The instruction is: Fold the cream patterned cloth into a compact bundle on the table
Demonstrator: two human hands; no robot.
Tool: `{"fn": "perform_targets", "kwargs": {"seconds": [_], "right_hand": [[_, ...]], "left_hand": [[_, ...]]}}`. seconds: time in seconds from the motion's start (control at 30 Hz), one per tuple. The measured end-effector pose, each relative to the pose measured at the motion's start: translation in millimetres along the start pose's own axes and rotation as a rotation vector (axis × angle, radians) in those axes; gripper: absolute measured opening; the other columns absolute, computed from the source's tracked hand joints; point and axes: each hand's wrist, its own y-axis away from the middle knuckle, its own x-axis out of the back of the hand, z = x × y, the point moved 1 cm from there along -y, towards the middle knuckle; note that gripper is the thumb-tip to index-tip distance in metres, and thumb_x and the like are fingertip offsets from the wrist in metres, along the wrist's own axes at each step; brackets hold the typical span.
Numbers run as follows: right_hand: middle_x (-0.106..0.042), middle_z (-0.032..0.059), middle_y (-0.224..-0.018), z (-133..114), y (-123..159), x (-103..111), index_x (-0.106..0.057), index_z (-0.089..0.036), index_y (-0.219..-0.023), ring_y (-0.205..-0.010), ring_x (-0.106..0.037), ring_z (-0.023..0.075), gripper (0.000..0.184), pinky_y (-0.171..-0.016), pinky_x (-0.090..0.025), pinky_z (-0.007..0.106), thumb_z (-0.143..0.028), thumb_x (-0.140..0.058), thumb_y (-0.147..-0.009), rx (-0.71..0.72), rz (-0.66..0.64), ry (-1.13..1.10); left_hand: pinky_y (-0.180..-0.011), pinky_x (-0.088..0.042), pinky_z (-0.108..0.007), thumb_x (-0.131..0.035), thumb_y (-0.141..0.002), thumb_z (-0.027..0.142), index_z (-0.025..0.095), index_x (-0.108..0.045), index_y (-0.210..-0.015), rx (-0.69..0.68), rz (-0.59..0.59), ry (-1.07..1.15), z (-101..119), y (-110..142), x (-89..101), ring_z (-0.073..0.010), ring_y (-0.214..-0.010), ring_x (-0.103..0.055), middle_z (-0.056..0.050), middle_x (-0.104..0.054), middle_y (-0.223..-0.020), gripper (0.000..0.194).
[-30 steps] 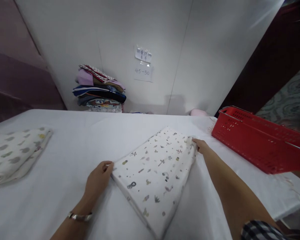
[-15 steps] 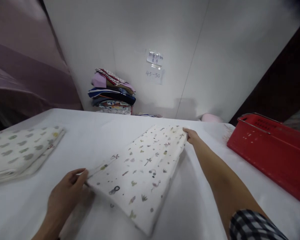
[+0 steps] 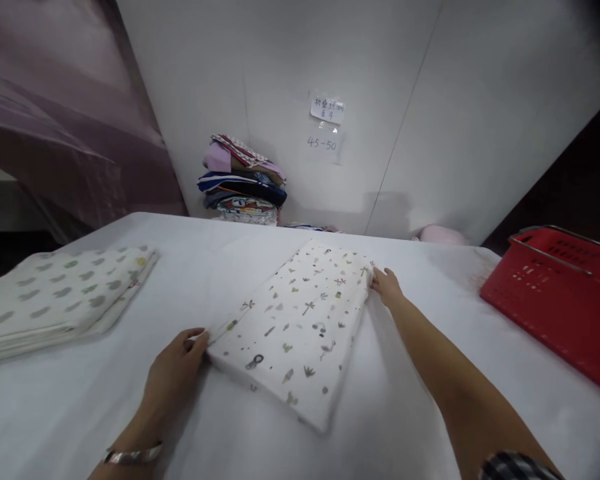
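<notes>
A folded white cloth [image 3: 295, 327] with small palm, cactus and flamingo prints lies at a slant on the white table. My left hand [image 3: 180, 360], a silver bracelet at its wrist, pinches the near left corner between thumb and fingers. At the far right corner, my right hand [image 3: 387, 288] grips the cloth's edge; part of its fingers is hidden behind the fabric. To the left rests a folded stack of white cloth [image 3: 65, 287] with grey-green blotches, apart from both hands.
On the right of the table [image 3: 190, 413] stands a red plastic basket [image 3: 555, 307] with a metal handle. A pile of folded fabrics [image 3: 245, 180] sits beyond the far edge by the wall. Paper signs [image 3: 326, 127] hang there, and a pink item [image 3: 443, 235] shows below.
The camera view has shifted, moving the scene slightly rightward. The cloth now lies flatter, its near edge farther from me. Both hands stay at its corners; the right fingers have shifted along the edge.
</notes>
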Motion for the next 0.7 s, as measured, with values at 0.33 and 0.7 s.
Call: {"fn": "perform_targets", "kwargs": {"seconds": [0.33,0.7], "right_hand": [[-0.062,0.0135,-0.119,43.9,216.3,10.9,-0.015,-0.022,-0.143,-0.1,-0.064,0.0245,0.084,-0.075,-0.059,0.04,-0.033,-0.067,-0.078,-0.262,-0.366,-0.273],[-0.065,0.0069,-0.101,57.1,303.5,-24.8,0.004,-0.033,-0.146,-0.064,-0.067,0.0175,0.105,-0.048,-0.055,0.029,-0.034,-0.071,-0.072,-0.176,-0.467,-0.082]], "left_hand": [[-0.067,-0.045,-0.03,-0.042,-0.083,0.045,0.022,-0.06,-0.102,-0.068,0.033,0.053,6.3,14.2,2.0,-0.0215,-0.078,-0.064,-0.004,-0.07,-0.086,0.035],[-0.074,-0.046,-0.031,-0.045,-0.083,0.039,0.017,-0.063,-0.101,-0.103,0.04,0.043,6.1,8.3,2.4,-0.024,-0.089,-0.063,-0.01,-0.07,-0.095,0.034]]}}
